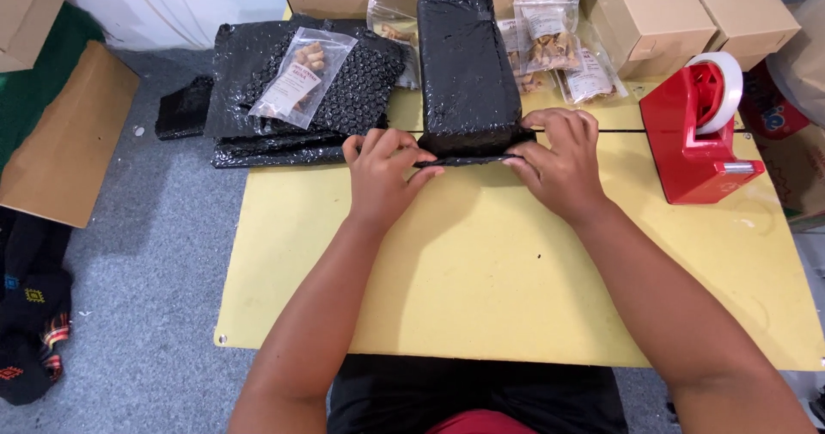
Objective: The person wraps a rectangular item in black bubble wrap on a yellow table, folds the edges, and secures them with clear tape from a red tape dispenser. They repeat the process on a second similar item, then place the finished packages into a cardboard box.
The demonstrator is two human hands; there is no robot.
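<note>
On yellow table, both hands pinch glossy black bubble-wrapped block.

Centre: black bubble-wrapped oblong parcel on the yellow flat table | left of it: stack of black bubble-wrap sheets, clear snack pouch on top | right: red tape dispenser | behind: 2 brown cardboard boxes.

Lighting bright and even from overhead. Soft forearm shadows fall on the yellow desk. Mild glare on black wrap. Focus sharp; slight wide-angle edge distortion.
</note>
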